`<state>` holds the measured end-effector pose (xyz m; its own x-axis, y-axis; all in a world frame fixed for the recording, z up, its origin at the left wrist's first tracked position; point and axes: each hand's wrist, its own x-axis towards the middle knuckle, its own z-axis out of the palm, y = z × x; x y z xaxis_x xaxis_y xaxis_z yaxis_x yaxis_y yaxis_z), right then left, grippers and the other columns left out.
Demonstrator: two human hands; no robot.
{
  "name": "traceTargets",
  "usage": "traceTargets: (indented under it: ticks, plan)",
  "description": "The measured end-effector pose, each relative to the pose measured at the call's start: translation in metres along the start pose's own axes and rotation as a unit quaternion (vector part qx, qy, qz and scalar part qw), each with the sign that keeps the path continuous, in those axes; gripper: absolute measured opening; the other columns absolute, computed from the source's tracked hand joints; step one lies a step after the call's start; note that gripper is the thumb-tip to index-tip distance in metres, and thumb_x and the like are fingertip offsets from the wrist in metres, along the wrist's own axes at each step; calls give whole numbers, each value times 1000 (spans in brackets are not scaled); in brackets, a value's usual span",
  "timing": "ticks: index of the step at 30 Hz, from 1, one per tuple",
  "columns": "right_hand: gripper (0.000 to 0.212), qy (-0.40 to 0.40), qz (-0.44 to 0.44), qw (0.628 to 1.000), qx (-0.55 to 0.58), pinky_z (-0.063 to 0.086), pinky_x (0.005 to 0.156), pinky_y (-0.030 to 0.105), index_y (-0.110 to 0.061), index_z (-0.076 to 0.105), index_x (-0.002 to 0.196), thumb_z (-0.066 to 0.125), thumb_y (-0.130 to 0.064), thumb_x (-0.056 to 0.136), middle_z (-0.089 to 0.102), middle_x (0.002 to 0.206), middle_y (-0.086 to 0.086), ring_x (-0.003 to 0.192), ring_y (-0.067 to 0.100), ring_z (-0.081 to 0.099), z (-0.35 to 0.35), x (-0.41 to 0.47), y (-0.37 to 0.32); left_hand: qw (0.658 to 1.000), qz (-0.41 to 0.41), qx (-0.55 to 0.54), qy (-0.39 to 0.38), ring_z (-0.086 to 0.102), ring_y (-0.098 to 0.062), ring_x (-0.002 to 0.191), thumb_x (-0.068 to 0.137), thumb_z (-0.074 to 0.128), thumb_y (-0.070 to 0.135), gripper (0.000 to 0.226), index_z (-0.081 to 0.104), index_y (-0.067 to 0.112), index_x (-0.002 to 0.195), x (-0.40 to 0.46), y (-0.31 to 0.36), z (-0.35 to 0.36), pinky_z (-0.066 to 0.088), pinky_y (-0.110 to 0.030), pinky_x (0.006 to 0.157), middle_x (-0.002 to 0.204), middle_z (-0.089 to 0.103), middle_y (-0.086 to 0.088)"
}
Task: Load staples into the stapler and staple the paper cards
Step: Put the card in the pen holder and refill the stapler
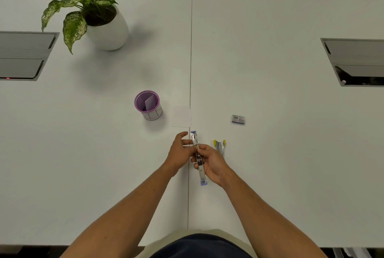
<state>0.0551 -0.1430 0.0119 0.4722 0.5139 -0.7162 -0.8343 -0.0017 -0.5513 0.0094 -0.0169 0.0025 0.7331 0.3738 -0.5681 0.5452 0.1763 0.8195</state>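
- Two hands meet over the table's (270,174) centre seam, low in the view; the stapler (198,158) lies opened out long between them, one blue end toward 12 o'clock, the other toward 6.
- Left hand (179,154) holds the stapler's far half, thumb and fingers pinching the metal strip, index finger lifted free.
- Right hand (212,163) grips the middle and near half, fingers curled round it.
- Card (180,116), white, lies flat at 12 o'clock of the hands, its right edge on the seam, apart from the stapler tip.
- Cup (148,105), purple-rimmed, stands at 10 o'clock, near the card's left edge.
- Staple box (238,119) sits at 2 o'clock, well apart.
- Yellow-tipped tool (219,146) lies just beside the right hand, at 3 o'clock.
- Plant (108,27) stands far off at 11 o'clock; cable hatches (353,61) flank both table edges.
- Bare tabletop spreads wide at 9 and at 3 o'clock of the forearms.
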Motion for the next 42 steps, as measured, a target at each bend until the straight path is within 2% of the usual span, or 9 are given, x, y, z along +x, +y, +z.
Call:
traceTargets:
  ticks: [4, 8, 13, 18, 22, 29, 34, 38, 42]
  plan:
    - [28, -14, 8, 1000, -19, 45, 52, 29, 1, 58, 121, 41, -3, 99, 68, 83, 13, 64, 21, 59, -1, -3, 1, 1000, 2, -9, 29, 70, -18, 74, 84, 64, 9, 41, 53, 18, 123, 5, 0, 0, 57, -31, 73, 93, 71, -9]
    - [26, -21, 13, 999, -33, 44, 50, 27, 0, 59, 118, 42, -4, 99, 66, 83, 13, 61, 19, 57, -1, -5, 0, 999, -7, -32, 43, 71, -27, 81, 84, 64, 6, 33, 59, 15, 116, 8, 3, -4, 60, -35, 77, 94, 70, -13]
    - [26, -29, 6, 998, -50, 40, 47, 26, -3, 59, 119, 41, -8, 101, 65, 88, 15, 59, 19, 53, -1, -5, -3, 988, -45, -136, 54, 70, -25, 71, 81, 62, 2, 30, 59, 10, 110, 6, 11, -4, 55, -29, 63, 90, 70, -18]
    - [28, -50, 2, 996, -75, 38, 47, 25, -4, 57, 124, 39, -10, 103, 65, 95, 14, 60, 17, 51, -2, -7, 0, 980, -58, -184, 48, 71, -30, 76, 88, 58, 7, 15, 54, 5, 102, 6, 16, -6, 57, -35, 68, 86, 71, -18]
    - [30, -66, 0, 997, -50, 38, 45, 23, -2, 55, 125, 37, -12, 104, 67, 93, 12, 59, 15, 51, -3, -9, 0, 984, -41, -161, 62, 71, -29, 76, 90, 62, 13, 17, 54, 6, 103, 7, 16, -6, 56, -34, 66, 83, 71, -16]
    - [31, -68, -8, 996, -55, 39, 44, 22, -2, 55, 127, 38, -15, 104, 64, 93, 13, 59, 16, 50, 1, -11, -4, 990, 37, -97, 92, 73, -27, 77, 97, 53, 25, 14, 60, 14, 103, 4, 12, -1, 58, -31, 67, 87, 72, -14]
    - [31, -54, -6, 997, -57, 35, 43, 22, -2, 54, 127, 38, -17, 105, 61, 92, 13, 59, 16, 47, 1, -13, -4, 990, 4, -141, 24, 71, -23, 81, 96, 54, 36, 22, 61, 19, 109, -2, 16, -1, 55, -29, 65, 99, 73, -11]
    - [32, -54, -13, 997, -54, 33, 44, 22, -3, 55, 126, 36, -18, 105, 59, 90, 12, 58, 15, 46, 0, -13, -6, 989, 24, -141, -40, 71, -22, 91, 92, 62, 26, 38, 52, 25, 128, -10, 13, -1, 55, -26, 68, 104, 70, -13]
    - [31, -50, -20, 996, -74, 33, 43, 23, -8, 57, 127, 39, -20, 105, 59, 90, 11, 57, 15, 46, -1, -11, -3, 989, 43, -138, -35, 70, -23, 90, 89, 66, 17, 43, 51, 25, 128, -14, 12, 0, 57, -26, 71, 102, 70, -18]
